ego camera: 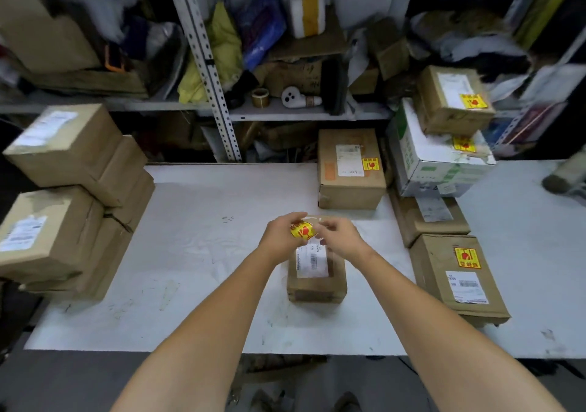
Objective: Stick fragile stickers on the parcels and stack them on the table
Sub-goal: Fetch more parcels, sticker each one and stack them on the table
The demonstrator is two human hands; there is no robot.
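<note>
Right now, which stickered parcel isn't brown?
The white carton in the right-hand stack, under a small brown box; every other stickered parcel is brown cardboard.

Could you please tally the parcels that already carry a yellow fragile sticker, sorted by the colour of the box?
Brown parcels: 3 (back centre, top of the right stack, flat at front right)
White parcel: 1 (right stack)
Total: 4

A packing and storage room. Brown boxes (63, 145) with mailing labels and yellow stickers (466, 257) piled on a white table (206, 221). Behind, metal shelves (310, 114) stuffed with bags (223, 43), cardboard and a roll of tape (260, 97).
</note>
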